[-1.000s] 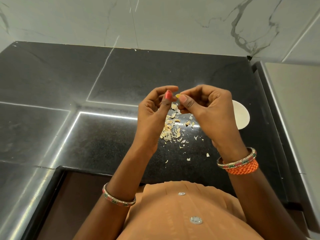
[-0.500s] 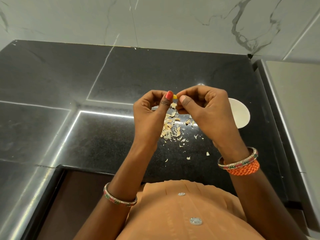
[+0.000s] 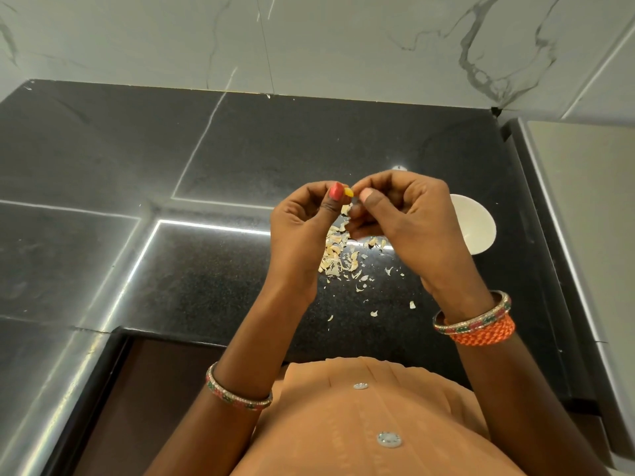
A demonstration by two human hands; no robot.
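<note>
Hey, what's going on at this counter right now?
A person is peeling something small by hand. The left hand and right hand are raised together above the black countertop, fingertips pinching a small yellow piece that is too small to identify. Directly below the hands lies a pile of pale peel flakes, with a few stray bits scattered closer to the person. A white bowl sits on the counter to the right, partly hidden behind the right hand.

Yellow piece point(image 3: 348, 192) mostly behind fingertips point(image 3: 336, 192)
</note>
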